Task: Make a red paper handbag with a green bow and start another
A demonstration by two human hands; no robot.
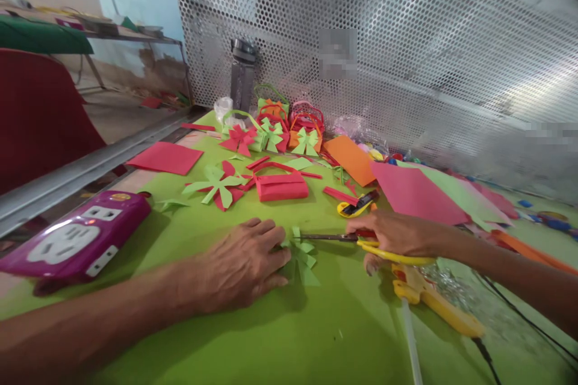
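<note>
Near the table's middle, my left hand (253,261) is closed at the edge of a light green paper flower (303,261), its fingers curled over the near petals. Yellow-handled scissors (332,237) are in my right hand (383,234), their blades pointing left across the flower's upper part. Whether the blades are apart I cannot tell. Just beyond lies a small red paper bag (282,186) with a strip handle. To its left, a green paper flower (217,185) overlaps red petals. A yellow box cutter (356,204) rests beyond my right hand.
A yellow glue gun (436,301) with a glue stick lies below my right wrist, its cord trailing right. A purple power strip (76,231) stands at left. Finished paper bags (271,129) and a bottle (242,75) are by the perforated metal panel (289,18). Pink sheets (415,192) lie at right.
</note>
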